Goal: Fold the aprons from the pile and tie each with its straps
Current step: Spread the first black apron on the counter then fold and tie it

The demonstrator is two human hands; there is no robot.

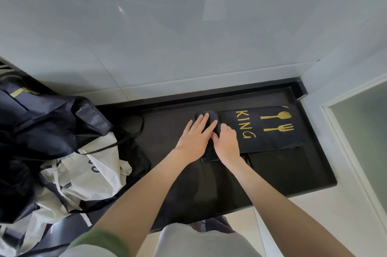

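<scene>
**Both hands on the folded end of a black apron**

The left hand (pixel 195 137) lies flat on the folded part of the black apron (pixel 272 139), with its fingers straight, a little spread, and pressing the cloth down. The right hand (pixel 227 141) is just beside it, touching it at the fingertips. Its fingers are bent and curl over the edge of the fold, so it holds the cloth there.

To the right of the right hand the apron is spread flat, and gold letters "KING", a spoon and a fork show on it. The apron lies on a black counter (pixel 293 171).

Far to the left of the left hand is the pile (pixel 62 141) of black and white aprons. A thin black strap (pixel 138 129) loops between the pile and the left hand.
</scene>
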